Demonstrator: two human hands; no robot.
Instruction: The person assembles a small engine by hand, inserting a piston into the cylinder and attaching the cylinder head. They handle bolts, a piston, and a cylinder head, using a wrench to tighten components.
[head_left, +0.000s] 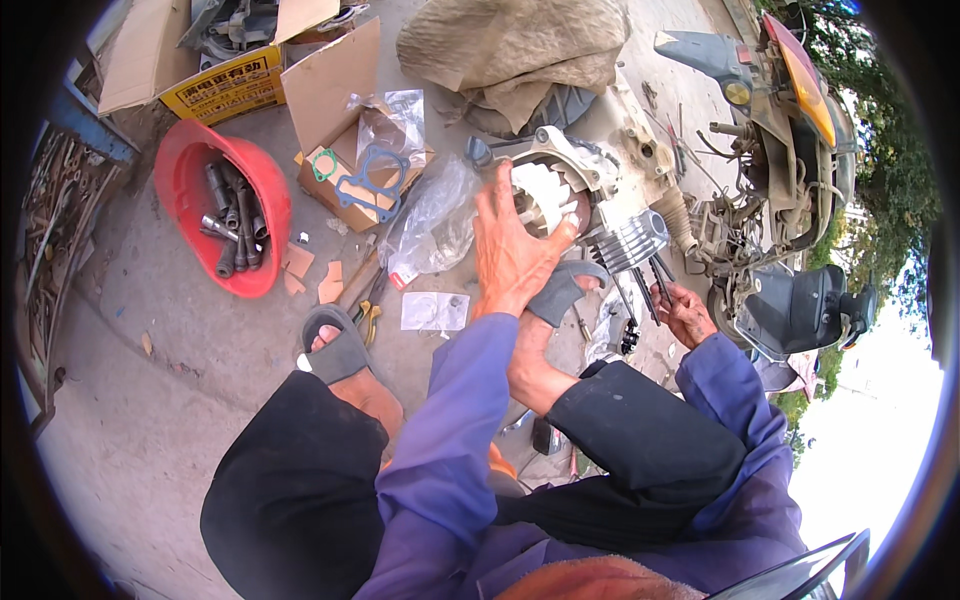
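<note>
Two hands work on a small scooter engine [600,190] lying on the concrete ground [170,400] directly ahead of the seated person. The left hand [512,250] lies flat and spread against the white cooling fan [540,200] at the engine's side, fingers extended and gripping nothing, apparently pressing to steady the unit or to stop the fan turning. The finned cylinder [632,240] projects from the crankcase toward the person's right, with long studs [645,285] running out of it. The right hand [688,312] sits just below and to the right of the cylinder, curled around the ends of those studs or a slim tool among them; which one cannot be told from this view. The right foot, in a grey sandal [562,290], is braced against the underside of the engine, probably to keep it from sliding. The left foot rests in a matching sandal [335,350] well to the left. Pliers [368,312] lie beside it, near a clear plastic bag [435,225]. Farther left, an open cardboard box [345,120] holds blue and green gaskets [370,180], kept within reach, and a red helmet shell [215,215] serves as a tray for sockets and bolts. A partly stripped scooter [780,180] stands at the right, beyond the engine.
</note>
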